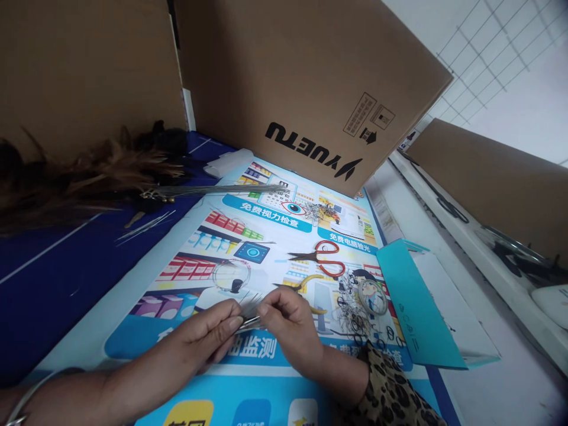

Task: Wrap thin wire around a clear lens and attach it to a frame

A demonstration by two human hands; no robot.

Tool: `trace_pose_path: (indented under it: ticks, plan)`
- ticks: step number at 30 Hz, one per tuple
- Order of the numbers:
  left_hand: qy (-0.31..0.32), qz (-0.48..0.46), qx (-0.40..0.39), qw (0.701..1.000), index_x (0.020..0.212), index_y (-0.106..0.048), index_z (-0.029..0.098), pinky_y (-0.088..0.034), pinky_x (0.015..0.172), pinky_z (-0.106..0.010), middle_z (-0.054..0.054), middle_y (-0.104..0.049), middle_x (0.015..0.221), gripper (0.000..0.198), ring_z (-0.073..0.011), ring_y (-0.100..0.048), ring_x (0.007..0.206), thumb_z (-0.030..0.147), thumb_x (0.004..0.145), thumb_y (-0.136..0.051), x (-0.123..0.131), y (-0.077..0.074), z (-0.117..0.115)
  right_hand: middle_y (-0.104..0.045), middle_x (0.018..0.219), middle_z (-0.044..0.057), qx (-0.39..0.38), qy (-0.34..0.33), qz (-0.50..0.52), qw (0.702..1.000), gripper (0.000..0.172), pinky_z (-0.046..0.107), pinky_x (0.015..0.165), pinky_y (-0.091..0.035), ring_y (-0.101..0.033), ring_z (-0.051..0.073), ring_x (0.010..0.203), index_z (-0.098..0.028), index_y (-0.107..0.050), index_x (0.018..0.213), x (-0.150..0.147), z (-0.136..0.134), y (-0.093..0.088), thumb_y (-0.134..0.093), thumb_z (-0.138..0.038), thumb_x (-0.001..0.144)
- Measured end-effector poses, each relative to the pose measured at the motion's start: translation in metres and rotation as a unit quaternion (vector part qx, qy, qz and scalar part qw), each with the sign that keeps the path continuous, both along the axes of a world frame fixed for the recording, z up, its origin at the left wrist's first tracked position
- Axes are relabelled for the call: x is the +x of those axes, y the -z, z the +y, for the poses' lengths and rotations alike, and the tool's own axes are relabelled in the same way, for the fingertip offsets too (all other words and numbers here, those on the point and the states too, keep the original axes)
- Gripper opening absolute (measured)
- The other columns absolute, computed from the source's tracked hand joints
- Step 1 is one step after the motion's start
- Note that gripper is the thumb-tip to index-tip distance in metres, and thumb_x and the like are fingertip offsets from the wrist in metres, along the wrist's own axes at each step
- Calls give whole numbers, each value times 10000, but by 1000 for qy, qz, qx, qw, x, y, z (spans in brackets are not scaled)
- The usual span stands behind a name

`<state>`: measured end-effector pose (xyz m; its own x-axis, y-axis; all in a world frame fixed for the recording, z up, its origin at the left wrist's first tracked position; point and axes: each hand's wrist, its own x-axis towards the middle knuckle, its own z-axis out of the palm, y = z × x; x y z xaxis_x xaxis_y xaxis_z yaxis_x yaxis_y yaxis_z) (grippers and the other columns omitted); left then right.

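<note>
Both left hand [208,338] and right hand [290,331] pinched one wire bundle [249,321]; bent pieces [355,313] lay piled at 3 o'clock, straight wires [222,189] unused at 11 o'clock.

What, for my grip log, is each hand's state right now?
Left hand: closed, fingers pinching the thin wire bundle.
Right hand: closed, pinching the same bundle.

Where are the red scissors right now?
Head view, right of centre: the red scissors lie flat on the poster, just beyond the right hand, with the yellow-handled tool directly nearer and the teal box to their right.
</note>
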<state>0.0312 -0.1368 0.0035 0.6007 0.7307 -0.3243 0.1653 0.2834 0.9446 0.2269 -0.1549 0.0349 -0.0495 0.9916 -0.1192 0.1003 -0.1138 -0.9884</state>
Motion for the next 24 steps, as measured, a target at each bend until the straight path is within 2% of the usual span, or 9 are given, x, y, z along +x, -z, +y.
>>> trace_pose_path:
  ticks: [3,7,12,18,24]
  plan:
    - [-12,-23,-14,1000,737,-444,244,-261,513,-266,61,-436,640,562,-132,-340,571,757,964,-484,-1,7,-1,-536,641,-40,-7,-4,0,1000,191,265,613,-375,-448,128,616,-214,-605,736,0,0,-3,-681,-365,826]
    - [-18,-34,-26,999,759,-442,242,-217,502,-261,63,-425,648,546,-128,-328,577,737,984,-484,-1,9,-1,-531,624,-43,-3,-17,1,1000,137,258,598,-358,-440,126,614,-217,-597,691,2,1,-6,-662,-306,772]
    - [-7,-32,-31,999,759,-452,243,-240,505,-266,65,-411,624,548,-132,-335,574,742,983,-480,-3,8,0,-526,623,-43,-6,-27,-15,1000,164,260,605,-363,-438,125,610,-217,-591,690,4,1,-6,-656,-327,793]
    - [18,-13,-28,999,750,-440,246,-287,530,-274,64,-429,618,589,-133,-345,573,802,938,-490,-3,3,1,-552,681,-37,2,1,1,1000,189,255,615,-384,-449,126,639,-213,-628,787,0,1,-6,-690,-389,817]
    - [14,-10,-25,1000,736,-451,244,-288,534,-277,56,-447,620,627,-135,-363,579,849,897,-489,0,0,1,-516,634,-49,3,13,-16,1000,200,254,591,-368,-421,119,607,-214,-610,745,-1,1,-3,-686,-386,813]
